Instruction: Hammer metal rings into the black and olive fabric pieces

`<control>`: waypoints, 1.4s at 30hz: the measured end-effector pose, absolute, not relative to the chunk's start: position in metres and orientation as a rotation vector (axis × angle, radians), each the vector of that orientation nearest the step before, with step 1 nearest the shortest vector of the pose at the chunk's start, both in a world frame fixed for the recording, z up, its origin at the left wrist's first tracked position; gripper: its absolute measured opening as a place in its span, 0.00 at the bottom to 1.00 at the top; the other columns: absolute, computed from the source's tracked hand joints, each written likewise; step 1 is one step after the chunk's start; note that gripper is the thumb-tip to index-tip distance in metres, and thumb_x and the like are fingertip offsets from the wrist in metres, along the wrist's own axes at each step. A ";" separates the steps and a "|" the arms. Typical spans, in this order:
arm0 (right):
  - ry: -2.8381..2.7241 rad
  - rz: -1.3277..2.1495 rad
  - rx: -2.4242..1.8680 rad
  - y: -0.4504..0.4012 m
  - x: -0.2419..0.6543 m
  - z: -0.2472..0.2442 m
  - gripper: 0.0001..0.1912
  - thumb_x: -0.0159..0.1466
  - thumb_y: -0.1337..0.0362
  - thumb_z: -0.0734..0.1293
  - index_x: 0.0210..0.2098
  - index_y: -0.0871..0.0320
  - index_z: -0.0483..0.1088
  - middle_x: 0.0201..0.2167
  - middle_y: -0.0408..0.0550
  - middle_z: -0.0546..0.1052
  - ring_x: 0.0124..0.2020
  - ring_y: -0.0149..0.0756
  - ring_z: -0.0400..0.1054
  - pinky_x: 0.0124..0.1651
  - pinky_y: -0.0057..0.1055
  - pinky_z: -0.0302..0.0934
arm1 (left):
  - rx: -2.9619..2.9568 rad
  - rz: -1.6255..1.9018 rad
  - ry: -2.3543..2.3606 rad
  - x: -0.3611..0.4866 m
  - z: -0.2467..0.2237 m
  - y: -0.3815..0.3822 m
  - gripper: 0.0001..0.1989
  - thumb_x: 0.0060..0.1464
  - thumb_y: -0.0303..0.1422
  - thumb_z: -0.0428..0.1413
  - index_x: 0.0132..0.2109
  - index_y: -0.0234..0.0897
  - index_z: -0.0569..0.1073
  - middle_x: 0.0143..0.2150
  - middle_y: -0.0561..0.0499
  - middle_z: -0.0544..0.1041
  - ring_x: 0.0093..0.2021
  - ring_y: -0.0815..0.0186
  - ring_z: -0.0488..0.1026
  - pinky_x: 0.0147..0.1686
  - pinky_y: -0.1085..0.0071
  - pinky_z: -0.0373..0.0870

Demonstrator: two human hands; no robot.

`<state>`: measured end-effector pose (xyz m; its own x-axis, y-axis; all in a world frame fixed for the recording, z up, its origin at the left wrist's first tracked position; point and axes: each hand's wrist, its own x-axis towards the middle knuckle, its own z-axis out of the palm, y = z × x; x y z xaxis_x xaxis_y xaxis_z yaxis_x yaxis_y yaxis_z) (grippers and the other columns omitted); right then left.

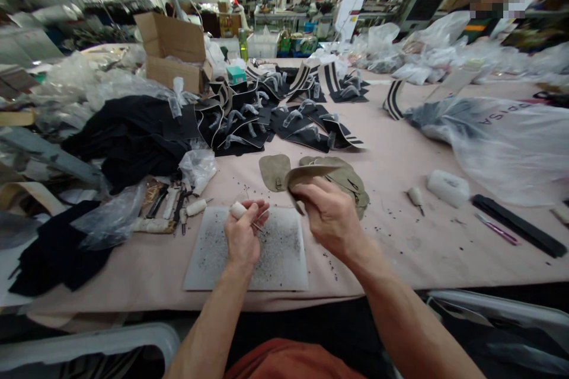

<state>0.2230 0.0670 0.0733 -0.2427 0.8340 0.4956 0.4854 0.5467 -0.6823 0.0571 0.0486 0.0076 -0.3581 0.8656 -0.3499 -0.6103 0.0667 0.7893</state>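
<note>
My left hand (243, 235) is closed around a small tool with a white wrapped handle (238, 209) and a thin metal shaft, above a pale board (204, 260) strewn with dark specks. In my right hand (331, 213) a curved olive-green piece (306, 175) is pinched, lifted off the table and slightly blurred. Behind and beside that hand lies a pile of olive pieces (355, 180) with dark slits. One flat olive piece (274, 172) rests left of the lifted one, behind the board.
Black pieces with clear plastic strips (302, 124) cover the table's middle back. Wrapped-handle tools (195, 207) lie left of the board. On the right are another tool (416, 198), a white block (448, 188), a black strip (518, 225) and plastic bags. A cardboard box (173, 41) stands back left.
</note>
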 end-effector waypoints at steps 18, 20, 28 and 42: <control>-1.645 0.871 -1.362 0.013 0.208 -0.008 0.06 0.61 0.68 0.66 0.37 0.56 0.74 0.35 0.47 0.77 0.36 0.36 0.71 0.41 0.32 0.64 | -0.177 1.394 0.675 0.077 -0.031 -0.011 0.24 0.37 0.22 0.58 0.46 0.34 0.79 0.40 0.47 0.83 0.41 0.57 0.80 0.45 0.64 0.76; -1.609 0.787 -1.367 0.009 0.204 -0.009 0.05 0.61 0.68 0.66 0.37 0.56 0.73 0.34 0.47 0.76 0.36 0.36 0.70 0.39 0.32 0.64 | -0.175 1.396 0.681 0.078 -0.031 -0.013 0.26 0.36 0.22 0.58 0.48 0.35 0.79 0.40 0.47 0.83 0.43 0.56 0.80 0.47 0.63 0.76; -1.614 0.772 -1.370 -0.001 0.198 -0.018 0.06 0.63 0.67 0.65 0.30 0.56 0.72 0.29 0.45 0.73 0.33 0.34 0.68 0.38 0.31 0.61 | -0.098 1.396 0.739 0.078 -0.033 -0.019 0.27 0.37 0.23 0.59 0.49 0.36 0.78 0.46 0.45 0.83 0.48 0.54 0.79 0.49 0.62 0.76; -1.510 0.992 -1.388 0.003 0.205 -0.022 0.09 0.60 0.67 0.62 0.33 0.56 0.75 0.30 0.44 0.77 0.32 0.33 0.69 0.37 0.29 0.63 | -0.065 1.413 0.762 0.078 -0.032 -0.016 0.27 0.37 0.23 0.59 0.49 0.38 0.78 0.47 0.46 0.82 0.53 0.51 0.77 0.54 0.58 0.74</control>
<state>0.2054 0.0028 -0.0220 -0.0375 0.9971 0.0661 0.3353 0.0749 -0.9391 0.0775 -0.0161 -0.0323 -0.0342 0.8588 -0.5112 -0.8987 0.1973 0.3916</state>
